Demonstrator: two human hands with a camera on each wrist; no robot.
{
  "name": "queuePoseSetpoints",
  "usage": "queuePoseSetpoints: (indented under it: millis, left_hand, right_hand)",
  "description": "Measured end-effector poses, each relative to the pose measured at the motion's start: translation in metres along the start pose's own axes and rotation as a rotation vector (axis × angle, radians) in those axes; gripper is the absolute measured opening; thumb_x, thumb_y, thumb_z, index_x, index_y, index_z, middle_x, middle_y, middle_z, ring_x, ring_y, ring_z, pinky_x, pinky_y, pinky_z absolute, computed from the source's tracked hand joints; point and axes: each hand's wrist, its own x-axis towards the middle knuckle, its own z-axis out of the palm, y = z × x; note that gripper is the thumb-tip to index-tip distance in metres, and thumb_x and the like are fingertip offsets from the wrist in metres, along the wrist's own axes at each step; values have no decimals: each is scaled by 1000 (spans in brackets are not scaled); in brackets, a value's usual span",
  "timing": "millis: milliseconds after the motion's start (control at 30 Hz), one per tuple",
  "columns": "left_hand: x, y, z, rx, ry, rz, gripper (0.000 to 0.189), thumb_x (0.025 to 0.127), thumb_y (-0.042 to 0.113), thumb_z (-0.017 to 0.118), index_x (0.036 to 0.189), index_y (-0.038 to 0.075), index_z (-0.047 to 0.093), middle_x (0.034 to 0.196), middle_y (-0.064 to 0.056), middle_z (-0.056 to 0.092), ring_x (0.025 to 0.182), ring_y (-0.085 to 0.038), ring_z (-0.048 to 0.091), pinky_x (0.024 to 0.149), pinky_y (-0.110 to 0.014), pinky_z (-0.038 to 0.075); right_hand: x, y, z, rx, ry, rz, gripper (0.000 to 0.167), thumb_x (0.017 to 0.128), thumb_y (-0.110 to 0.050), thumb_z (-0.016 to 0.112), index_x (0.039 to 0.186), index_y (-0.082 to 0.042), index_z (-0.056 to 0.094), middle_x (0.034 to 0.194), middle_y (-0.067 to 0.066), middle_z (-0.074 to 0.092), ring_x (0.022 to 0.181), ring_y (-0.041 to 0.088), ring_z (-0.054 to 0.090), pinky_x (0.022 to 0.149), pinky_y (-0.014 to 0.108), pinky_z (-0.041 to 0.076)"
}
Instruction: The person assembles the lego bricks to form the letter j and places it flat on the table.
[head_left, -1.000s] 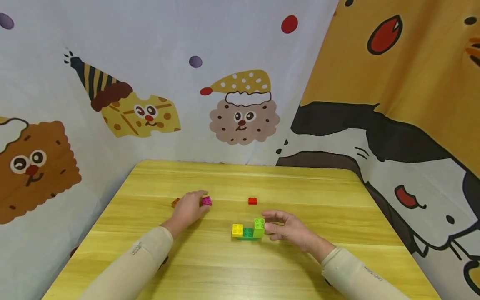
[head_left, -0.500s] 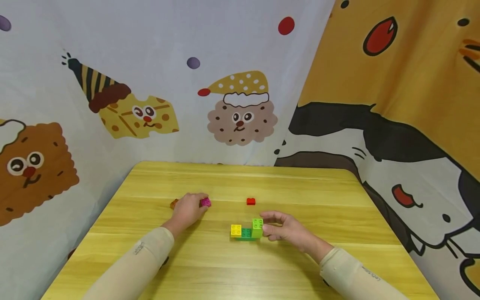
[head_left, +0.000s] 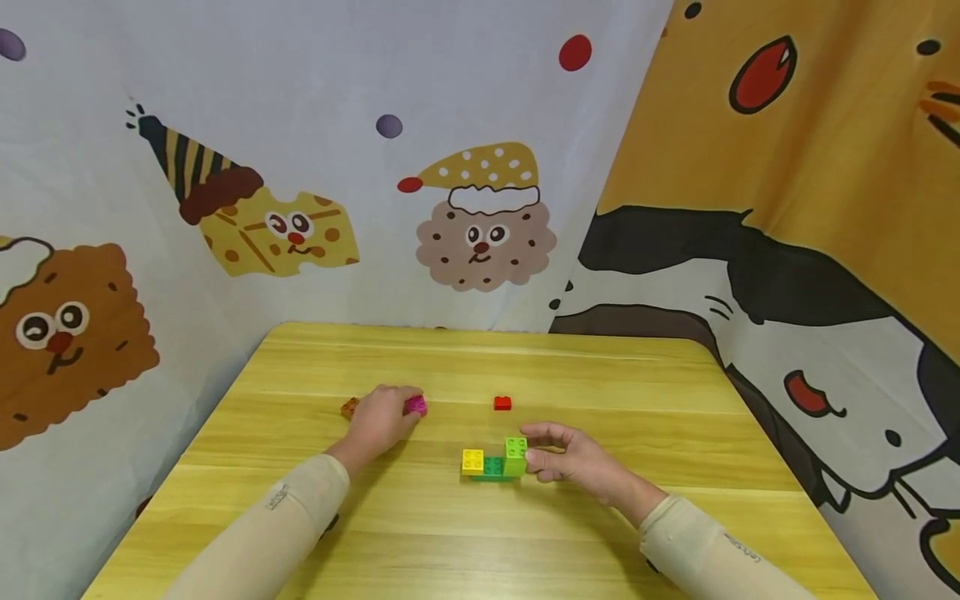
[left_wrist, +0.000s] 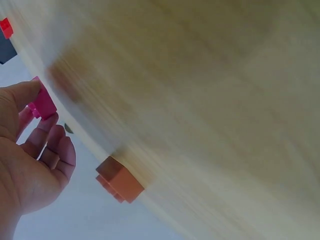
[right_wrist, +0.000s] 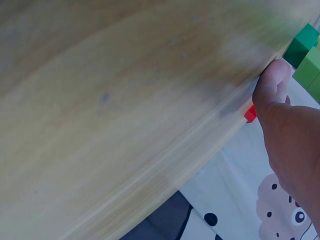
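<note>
My left hand (head_left: 379,417) pinches a magenta brick (left_wrist: 46,102) between thumb and fingers, at the left-middle of the table. Just left of that hand lies an orange-brown brick (left_wrist: 122,181), partly hidden by it in the head view. Nearer the front stands a small assembly: a dark green base (head_left: 492,467) carries a yellow brick (head_left: 472,461) at its left end and a taller lime green part (head_left: 515,456) at its right end. My right hand (head_left: 572,457) is at the lime part's right side, thumb and fingers loosely bent, fingertips touching or very near it.
A red brick (head_left: 502,403) lies behind the assembly on the wooden table (head_left: 600,375). A printed cartoon curtain (head_left: 315,100) hangs close behind the table's far edge and along its sides.
My left hand has closed its fingers on the magenta brick and shifted it slightly right. The right hand and the assembly stay in place; the head view has shifted a little.
</note>
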Motion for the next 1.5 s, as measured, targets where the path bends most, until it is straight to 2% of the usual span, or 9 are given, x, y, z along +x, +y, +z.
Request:
queuePoseSetpoints:
  millis: [433,700,800,967,1067,1167,1233,1367,1500]
  left_hand:
    - [4,15,-1,2,9,73,38,96,29,82,131,15,77,123,-8,80,105,-28,72,87,-44,63]
    - [6,28,-4,-21,4,102,37,94,29,84,128,18,78,113,-2,82,84,-16,60,71,-31,54]
    - [6,33,-5,-19,2,128,37,94,29,85,129,19,78,114,0,82,81,-14,57,70,-30,52]
    - [5,39,-6,-27,-19,166,37,95,28,84,130,18,77,117,-1,82,87,-15,61,77,-34,55]
    - [4,41,-7,-38,-32,177,38,95,27,84,131,18,77,121,-2,81,99,-21,71,95,-43,60]
    - [3,44,-7,-56,-45,186,38,95,26,83,132,18,76,126,-2,80,115,-25,74,116,-51,51]
    - [2,46,-8,-66,-53,191,39,95,26,83,133,18,75,129,-1,79,121,-25,74,123,-54,43]
    - [0,53,-12,-97,-55,198,40,96,25,83,134,19,75,130,-1,78,122,-26,72,119,-52,49]
    - [-1,61,-17,-123,-51,212,40,96,25,83,135,20,74,130,0,78,119,-25,70,107,-47,57]
  right_hand:
    - [-1,1,-3,2,-2,-8,68,102,-29,75,157,-1,47,145,20,59,113,29,70,98,42,62]
    - [-4,-2,-3,4,3,-2,69,101,-30,76,157,-1,47,144,20,59,113,28,71,99,44,62]
    - [-4,-2,-3,3,5,-2,69,102,-30,76,157,-1,47,144,20,60,113,28,71,99,44,61]
    - [-5,-1,-3,5,6,-2,68,101,-29,76,157,-2,48,149,21,57,113,27,71,100,44,61]
    - [-5,0,-2,10,5,1,68,101,-30,76,157,-3,48,152,22,55,113,28,72,100,43,61]
    - [-6,1,-2,12,3,4,69,101,-30,77,157,-3,48,154,22,53,114,29,72,100,43,61]
    - [-6,1,-1,7,1,3,69,101,-30,77,157,-3,47,154,22,52,115,30,72,100,43,61]
    - [-6,0,-1,-6,-5,-2,69,101,-30,76,158,-4,47,155,22,52,117,32,71,101,44,60]
    - [-6,-2,1,-14,-11,-6,68,101,-30,76,157,-4,48,155,22,52,117,31,71,101,44,60]
